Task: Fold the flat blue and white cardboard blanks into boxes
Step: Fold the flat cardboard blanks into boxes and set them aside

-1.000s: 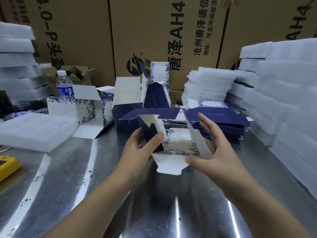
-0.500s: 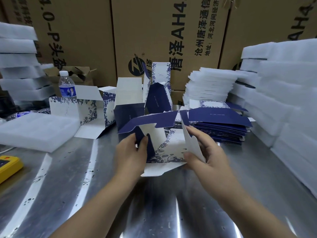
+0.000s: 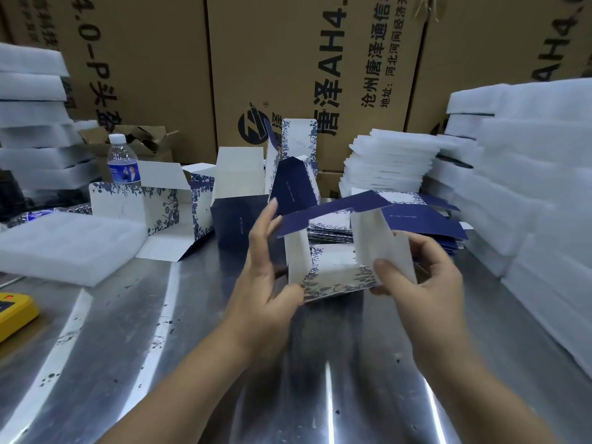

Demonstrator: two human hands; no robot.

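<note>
1. Holding a half-formed box [image 3: 333, 270] just above the steel table [image 3: 160, 347], near the middle, open end towards the viewer, navy lid flap [image 3: 336, 208] spread across its top.
2. Bracing its left wall with the left hand [image 3: 266, 277]: fingers nearly straight and upright, thumb set against the near bottom corner, likely to keep the walls square.
3. Pinching the white side flap [image 3: 378, 245] on the right with the right hand [image 3: 416, 277]: thumb on the inner face, fingers curled behind, probably ready to swing it inward.
4. Keeping the stack of flat blanks [image 3: 426, 222] just beyond the box to the right, apparently for an easy next pick.
5. Parking opened boxes [image 3: 150, 203] at the far left, away from the working spot.
6. Ringing all this with foam sheets [image 3: 528, 193] piled right, a foam pad [image 3: 64, 248] and water bottle [image 3: 123, 165] left, and brown cartons [image 3: 288, 59] walling the far side.
</note>
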